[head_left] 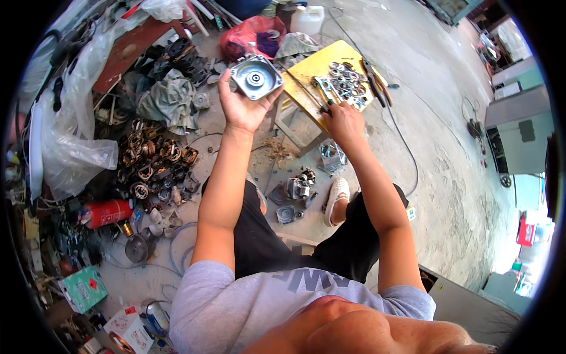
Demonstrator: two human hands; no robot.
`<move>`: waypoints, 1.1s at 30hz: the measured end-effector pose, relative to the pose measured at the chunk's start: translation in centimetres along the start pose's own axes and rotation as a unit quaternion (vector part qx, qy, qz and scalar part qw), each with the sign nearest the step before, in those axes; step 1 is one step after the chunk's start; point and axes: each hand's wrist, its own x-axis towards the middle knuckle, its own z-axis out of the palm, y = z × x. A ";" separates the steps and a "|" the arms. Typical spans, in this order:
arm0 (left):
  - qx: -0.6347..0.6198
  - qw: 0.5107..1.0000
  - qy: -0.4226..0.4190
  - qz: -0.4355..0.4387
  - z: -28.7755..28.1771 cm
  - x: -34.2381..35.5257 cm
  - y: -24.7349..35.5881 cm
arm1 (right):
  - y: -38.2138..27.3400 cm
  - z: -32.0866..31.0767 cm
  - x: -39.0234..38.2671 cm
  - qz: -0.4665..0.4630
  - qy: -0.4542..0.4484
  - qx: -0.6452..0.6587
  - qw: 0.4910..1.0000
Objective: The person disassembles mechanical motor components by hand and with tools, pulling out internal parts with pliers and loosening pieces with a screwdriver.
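My left hand (240, 112) holds up a square silver metal end cover (265, 79) with a round recess and a centre hub, at the near left corner of a yellow board (321, 56). My right hand (345, 123) is closed on a dark handle (325, 108) of a long thin tool at the board's near edge; the tool's exact kind is unclear. Beside it on the board lie several metal rings and small parts (346, 79), and a long tool with black and orange handles (377, 88) lies along the right edge.
At left are heaped copper motor parts (147, 153), crumpled plastic sheeting (73, 153) and a red extinguisher (109, 213). Behind the board stand a red bag (239, 38) and a white jug (306, 20). Loose housings (298, 189) lie between my legs; a cable crosses the concrete floor (442, 177).
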 end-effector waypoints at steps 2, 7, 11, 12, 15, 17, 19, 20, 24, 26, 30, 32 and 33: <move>-0.004 1.000 0.011 0.011 -0.1 0.0 0.5 | -0.3 0.6 0.3 -0.003 0.008 -0.028 1.000; -0.029 0.999 -0.012 0.028 -1.3 -0.3 2.4 | -1.3 0.5 -0.6 -0.017 0.096 0.038 0.994; -0.012 0.995 0.053 0.080 -1.7 -0.4 3.6 | 0.2 -1.8 -2.7 -0.012 0.030 0.305 0.952; -0.021 0.996 0.028 0.077 -1.6 -0.9 4.2 | -0.1 -3.0 -3.4 0.002 -0.057 0.429 0.901; -0.010 0.997 0.015 0.080 -1.7 -1.4 5.0 | -0.8 -6.0 -6.3 -0.007 -0.188 0.605 0.773; -0.002 0.998 0.001 0.069 -1.9 -1.5 5.1 | -1.0 -7.0 -7.5 -0.019 -0.227 0.649 0.726; -0.002 0.998 -0.024 0.054 -2.1 -1.4 4.9 | -1.4 -7.6 -8.5 -0.015 -0.263 0.675 0.689; -0.006 0.998 -0.041 0.048 -2.3 -1.4 4.7 | -1.6 -7.5 -8.9 -0.003 -0.268 0.681 0.681; 0.017 0.998 -0.065 0.018 -1.6 -1.1 3.4 | -0.8 -8.2 -9.4 -0.029 -0.303 0.587 0.750; 0.041 0.998 -0.051 0.014 -1.6 -0.9 2.8 | -0.4 -8.4 -9.4 -0.039 -0.311 0.598 0.737; 0.094 0.995 -0.037 0.015 -0.9 -0.5 1.7 | 0.4 -8.3 -9.5 -0.009 -0.331 0.661 0.673; 0.105 0.994 -0.039 0.012 -0.8 -0.4 1.3 | 0.7 -8.4 -9.6 0.010 -0.342 0.686 0.643; 0.110 0.993 -0.040 0.013 -0.7 -0.4 1.2 | 0.8 -8.4 -9.5 0.019 -0.347 0.697 0.627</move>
